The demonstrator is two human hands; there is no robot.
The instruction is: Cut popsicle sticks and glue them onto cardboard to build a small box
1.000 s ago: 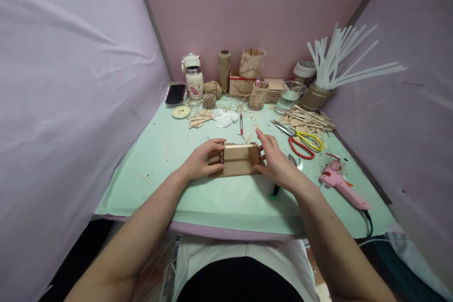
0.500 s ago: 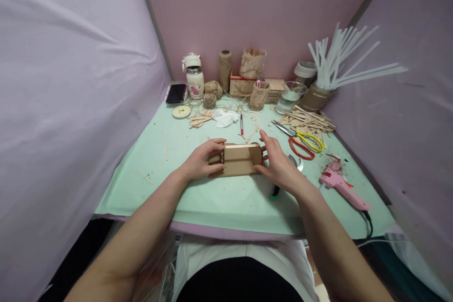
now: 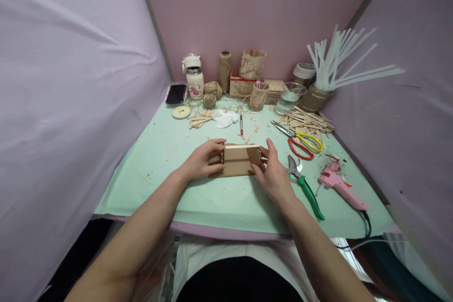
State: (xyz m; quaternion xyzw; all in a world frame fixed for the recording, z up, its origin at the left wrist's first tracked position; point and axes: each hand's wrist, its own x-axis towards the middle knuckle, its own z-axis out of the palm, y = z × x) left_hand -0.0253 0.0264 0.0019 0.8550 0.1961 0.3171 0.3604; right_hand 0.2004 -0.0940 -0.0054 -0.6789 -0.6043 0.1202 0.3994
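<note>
A small brown cardboard box form point(image 3: 238, 168) lies near the middle of the table, with a flat base, short upright ends and a pale strip along its far edge. My left hand point(image 3: 203, 159) is closed round its left upright end, thumb in front and fingers behind. At the opposite end, my right hand point(image 3: 275, 170) pinches the right upright piece between thumb and fingers, index finger raised. The fingertips partly hide both ends. Just right of that hand lie green-handled pruning shears point(image 3: 307, 191).
Scissors point(image 3: 297, 138) and a pink glue gun point(image 3: 343, 184) with a cord lie on the right. Wooden sticks point(image 3: 307, 120), a water cup point(image 3: 290, 96), twine balls point(image 3: 213, 89), a bottle point(image 3: 194, 80) and a phone point(image 3: 176, 94) line the back. A pen point(image 3: 241, 125) lies beyond the cardboard.
My right hand has shifted slightly left and closed in on the right upright end. Its forearm has swung left, uncovering the pruning shears. My left hand has stayed in place.
</note>
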